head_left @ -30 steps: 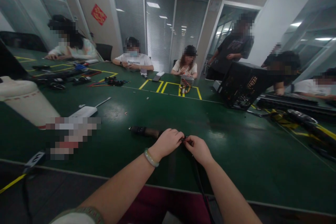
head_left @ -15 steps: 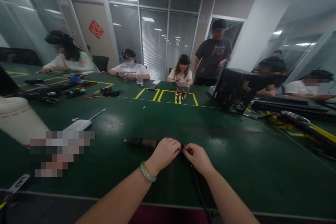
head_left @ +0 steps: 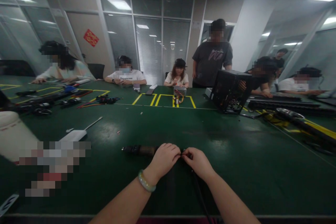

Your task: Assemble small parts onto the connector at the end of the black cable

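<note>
A dark, elongated bundle of black cable (head_left: 143,150) lies on the green table, with a metal-tipped plug (head_left: 123,149) at its left end. Over the bundle's right part, my left hand (head_left: 166,157) is closed, wearing a pale green bangle. My right hand (head_left: 196,159) pinches thumb and fingers together just to the right. The fingertips of both hands nearly meet, and the small dark bit between them is too hidden to make out. From beneath my right hand a black cable strand (head_left: 198,192) runs down over the table's near edge.
At left stand a white cylindrical container (head_left: 15,134) and a white adapter (head_left: 73,135) with a short cord. Dark cables (head_left: 107,99) lie farther back. A black computer case (head_left: 228,91) stands at back right, near a power supply (head_left: 180,92). Several people sit around; one stands.
The view has tilted slightly upward and shifted a little right, so the scene sits lower. My hands stay together at the cable bundle. The standing person's arm has lowered.
</note>
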Available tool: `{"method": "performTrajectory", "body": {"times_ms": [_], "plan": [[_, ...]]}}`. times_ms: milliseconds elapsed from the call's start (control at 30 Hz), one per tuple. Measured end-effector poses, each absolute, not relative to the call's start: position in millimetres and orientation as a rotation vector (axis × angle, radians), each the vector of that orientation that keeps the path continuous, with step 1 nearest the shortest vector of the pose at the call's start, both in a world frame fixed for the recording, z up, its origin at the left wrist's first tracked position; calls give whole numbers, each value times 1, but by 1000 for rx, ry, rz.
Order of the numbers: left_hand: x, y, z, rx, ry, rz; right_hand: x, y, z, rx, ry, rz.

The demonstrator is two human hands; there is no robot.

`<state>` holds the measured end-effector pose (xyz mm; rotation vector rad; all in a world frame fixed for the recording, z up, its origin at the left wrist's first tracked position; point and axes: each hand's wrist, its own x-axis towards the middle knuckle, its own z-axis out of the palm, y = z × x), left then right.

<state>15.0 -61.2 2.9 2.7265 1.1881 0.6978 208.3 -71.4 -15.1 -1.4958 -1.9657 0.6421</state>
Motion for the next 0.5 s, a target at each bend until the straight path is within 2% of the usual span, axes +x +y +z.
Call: {"method": "performTrajectory", "body": {"times_ms": [500], "plan": [[15, -60, -1, 2684, 1194, 727, 206, -75, -10, -1513, -1969, 609]]}}
